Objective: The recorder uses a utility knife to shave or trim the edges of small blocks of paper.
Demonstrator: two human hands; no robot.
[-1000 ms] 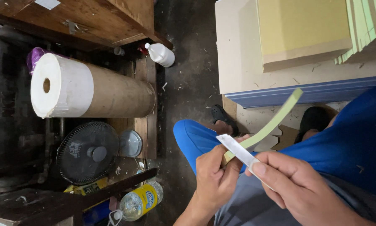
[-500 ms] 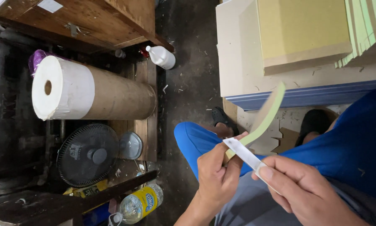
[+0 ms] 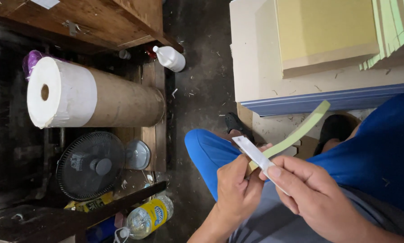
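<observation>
A workshop: stacked boards, big paper roll, dusty floor.

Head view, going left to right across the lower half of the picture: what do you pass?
Black fan → plastic bottle with a yellow label → left hand → right hand, both hands on a white strip and a green strip.

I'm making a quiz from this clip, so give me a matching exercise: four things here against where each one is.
Things:
1. pale green strip
2. big paper roll
3. black fan
4. white bottle

Places:
A. on the dark floor beside the wooden cabinet
B. lying on its side, above the fan in the picture
C. pinched in the left hand
D. below the roll in the picture

Pairs: 1-C, 2-B, 3-D, 4-A
</observation>
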